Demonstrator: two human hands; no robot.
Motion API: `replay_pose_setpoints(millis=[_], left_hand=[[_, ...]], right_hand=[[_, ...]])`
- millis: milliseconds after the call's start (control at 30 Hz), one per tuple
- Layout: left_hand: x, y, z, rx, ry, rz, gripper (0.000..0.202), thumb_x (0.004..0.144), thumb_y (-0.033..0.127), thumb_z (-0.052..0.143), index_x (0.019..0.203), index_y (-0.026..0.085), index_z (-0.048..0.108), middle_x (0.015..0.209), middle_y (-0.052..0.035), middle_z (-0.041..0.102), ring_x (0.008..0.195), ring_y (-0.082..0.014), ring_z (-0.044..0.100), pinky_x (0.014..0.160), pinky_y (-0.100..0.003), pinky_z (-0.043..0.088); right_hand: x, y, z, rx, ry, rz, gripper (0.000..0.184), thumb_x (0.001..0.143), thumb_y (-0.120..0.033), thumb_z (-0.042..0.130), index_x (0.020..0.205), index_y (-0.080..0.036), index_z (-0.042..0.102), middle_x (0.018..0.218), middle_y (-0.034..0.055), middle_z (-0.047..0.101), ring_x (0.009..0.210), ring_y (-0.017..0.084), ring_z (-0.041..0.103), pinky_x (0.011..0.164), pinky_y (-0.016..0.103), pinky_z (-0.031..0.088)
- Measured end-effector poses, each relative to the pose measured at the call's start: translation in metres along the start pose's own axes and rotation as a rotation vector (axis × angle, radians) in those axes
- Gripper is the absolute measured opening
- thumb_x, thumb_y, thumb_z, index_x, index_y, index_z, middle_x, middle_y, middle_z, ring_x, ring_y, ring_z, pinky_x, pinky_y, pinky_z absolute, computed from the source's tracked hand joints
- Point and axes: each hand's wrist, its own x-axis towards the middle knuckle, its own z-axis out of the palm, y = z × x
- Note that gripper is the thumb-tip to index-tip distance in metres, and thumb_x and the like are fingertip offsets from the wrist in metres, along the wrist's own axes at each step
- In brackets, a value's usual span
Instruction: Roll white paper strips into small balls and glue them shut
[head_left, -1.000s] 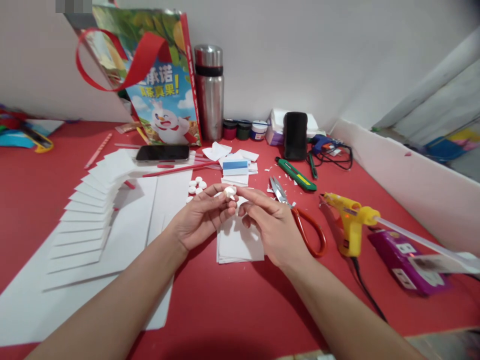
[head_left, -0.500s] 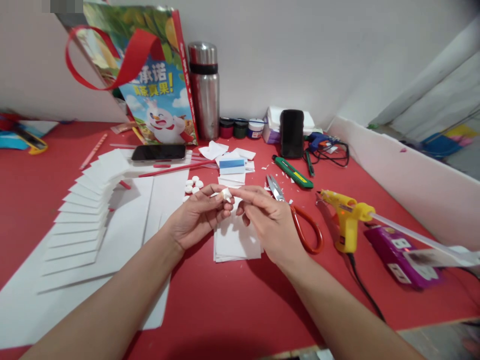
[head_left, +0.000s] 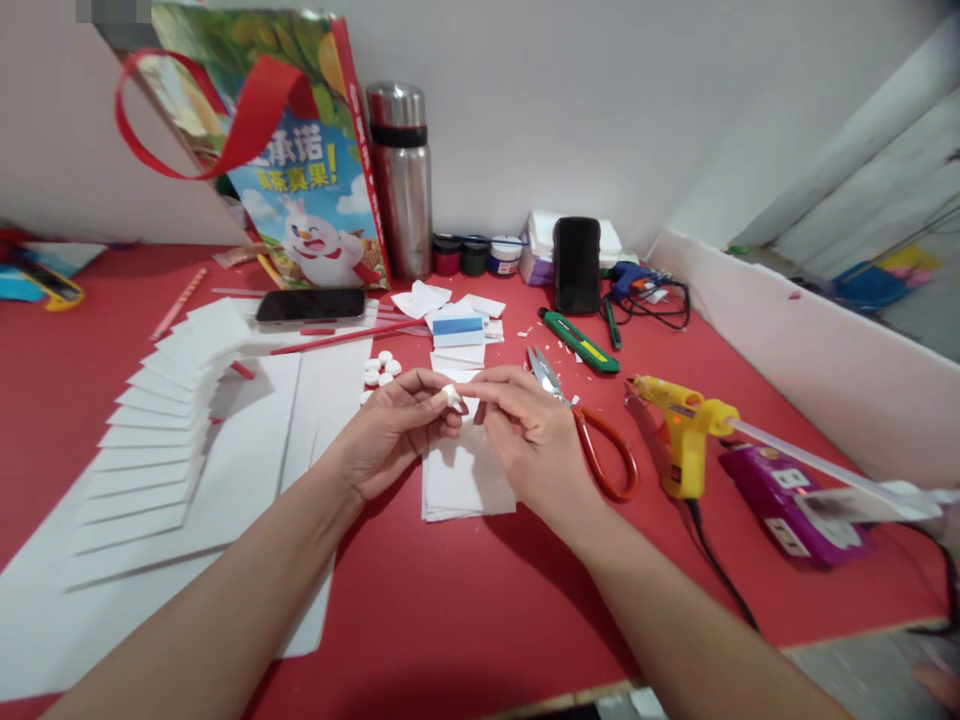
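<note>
My left hand [head_left: 401, 425] pinches a small white piece [head_left: 451, 396] between thumb and fingertips; its material is not clear. The index fingertip of my right hand [head_left: 534, 430] is against this piece. The other right fingers are curled in, and whether they hold anything is hidden. Below both hands lies a stack of white paper sheets [head_left: 469, 480]. Several rounded white pieces [head_left: 384, 366] sit just beyond my left hand. Scissors with orange handles [head_left: 628, 462] lie beside my right hand.
At left, fanned white cards [head_left: 154, 435] rest on larger white sheets. A yellow glue gun [head_left: 686, 440] stands at right, near a purple box [head_left: 787, 505]. Behind are a green cutter [head_left: 579, 342], a phone [head_left: 311, 305], a steel flask [head_left: 403, 190] and a bag [head_left: 300, 150].
The whole scene has shifted slightly left in view. Both hands keep nearly the same pose, with the right index fingertip still at the small white piece.
</note>
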Motion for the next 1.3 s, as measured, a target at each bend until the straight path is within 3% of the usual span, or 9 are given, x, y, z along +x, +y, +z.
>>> replay_pose_setpoints(millis=[167, 400, 533, 667, 833, 1033, 1167, 1300], left_hand=[[0.000, 0.000, -0.001, 0.024, 0.008, -0.032, 0.032, 0.076, 0.015, 0.084, 0.107, 0.010, 0.077, 0.080, -0.0059, 0.074, 0.068, -0.0101, 0.068, 0.069, -0.019, 0.058], [-0.001, 0.003, 0.002, 0.018, -0.027, -0.048, 0.018, 0.079, 0.018, 0.082, 0.093, 0.008, 0.076, 0.076, -0.0045, 0.068, 0.065, -0.0082, 0.063, 0.065, -0.017, 0.054], [-0.002, 0.006, 0.004, -0.081, -0.078, -0.070, 0.017, 0.076, 0.015, 0.083, 0.088, 0.009, 0.073, 0.075, -0.0038, 0.064, 0.062, -0.0067, 0.057, 0.060, -0.015, 0.050], [-0.001, 0.006, 0.003, -0.110, -0.105, -0.050, 0.016, 0.078, 0.018, 0.082, 0.086, 0.010, 0.072, 0.076, -0.0038, 0.063, 0.065, -0.0077, 0.057, 0.059, -0.016, 0.049], [-0.003, 0.002, 0.004, 0.163, -0.011, 0.102, 0.012, 0.084, 0.022, 0.078, 0.093, 0.014, 0.074, 0.085, -0.0055, 0.072, 0.073, -0.0110, 0.065, 0.070, -0.021, 0.053], [-0.007, 0.000, 0.009, 0.536, 0.107, 0.318, 0.013, 0.081, 0.021, 0.080, 0.093, 0.016, 0.077, 0.072, -0.0027, 0.071, 0.067, -0.0144, 0.065, 0.068, -0.025, 0.051], [-0.010, 0.000, 0.012, 0.669, 0.101, 0.432, 0.013, 0.081, 0.018, 0.079, 0.094, 0.018, 0.079, 0.087, -0.0048, 0.075, 0.077, -0.0168, 0.067, 0.073, -0.026, 0.052], [-0.011, 0.000, 0.012, 0.781, 0.069, 0.499, 0.012, 0.085, 0.019, 0.075, 0.097, 0.020, 0.079, 0.094, -0.0052, 0.075, 0.085, -0.0177, 0.068, 0.080, -0.027, 0.052]], right_hand=[[-0.001, 0.003, 0.000, -0.053, -0.001, -0.006, 0.040, 0.087, -0.003, 0.046, 0.102, -0.024, 0.077, 0.104, 0.0047, 0.068, 0.086, 0.016, 0.063, 0.076, 0.032, 0.050], [-0.003, -0.003, -0.002, -0.057, 0.035, -0.077, 0.039, 0.089, -0.007, 0.047, 0.108, -0.026, 0.076, 0.103, 0.0052, 0.065, 0.090, 0.017, 0.063, 0.081, 0.034, 0.051], [-0.001, -0.010, -0.005, 0.054, 0.081, 0.112, 0.034, 0.089, -0.011, 0.050, 0.111, -0.024, 0.073, 0.104, 0.0052, 0.067, 0.080, 0.015, 0.062, 0.069, 0.031, 0.050], [0.003, -0.008, -0.002, 0.294, 0.065, 0.398, 0.021, 0.082, -0.013, 0.055, 0.094, -0.018, 0.072, 0.081, 0.0014, 0.067, 0.060, 0.010, 0.055, 0.056, 0.026, 0.043], [0.005, -0.002, 0.001, 0.470, 0.088, 0.494, 0.018, 0.078, -0.017, 0.059, 0.090, -0.018, 0.072, 0.073, -0.0011, 0.064, 0.054, 0.009, 0.050, 0.052, 0.025, 0.040], [0.007, -0.001, -0.002, 0.546, 0.164, 0.517, 0.013, 0.076, -0.019, 0.061, 0.085, -0.018, 0.070, 0.074, -0.0010, 0.064, 0.054, 0.008, 0.048, 0.050, 0.025, 0.037], [0.006, -0.004, -0.002, 0.529, 0.124, 0.504, 0.008, 0.079, -0.020, 0.061, 0.081, -0.019, 0.069, 0.060, -0.0031, 0.058, 0.052, 0.009, 0.047, 0.052, 0.026, 0.037], [0.008, -0.004, -0.003, 0.658, 0.134, 0.584, 0.008, 0.076, -0.022, 0.069, 0.083, -0.018, 0.070, 0.074, -0.0009, 0.065, 0.055, 0.009, 0.051, 0.050, 0.024, 0.037]])
